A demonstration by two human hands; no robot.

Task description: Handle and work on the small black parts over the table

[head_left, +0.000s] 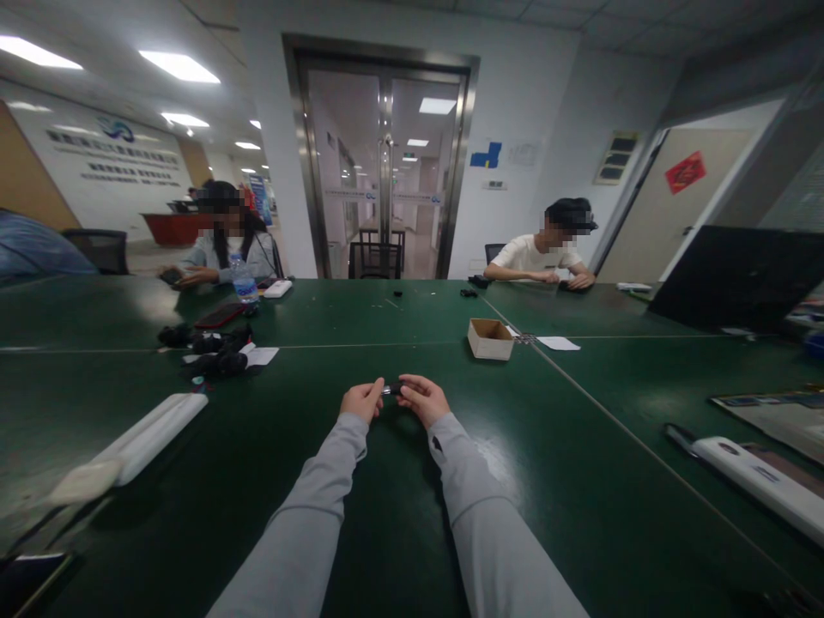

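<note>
Between my two hands, above the green table [399, 515], is a small black-and-silver stick [391, 390], too small to name more exactly. My left hand [362, 402] pinches its silver left end between thumb and fingers. On the black right end, my right hand [425, 398] is closed in a pinch, its fingers hiding part of the stick. Beyond my right hand stands an open cardboard box [490, 347].
A white power strip [160, 433] lies to the left, with black gear [225, 348] and a water bottle [244, 281] beyond. White paper [559, 343] lies near the box. At right are another white strip [766, 481] and a monitor [740, 279]. Two people sit across the table.
</note>
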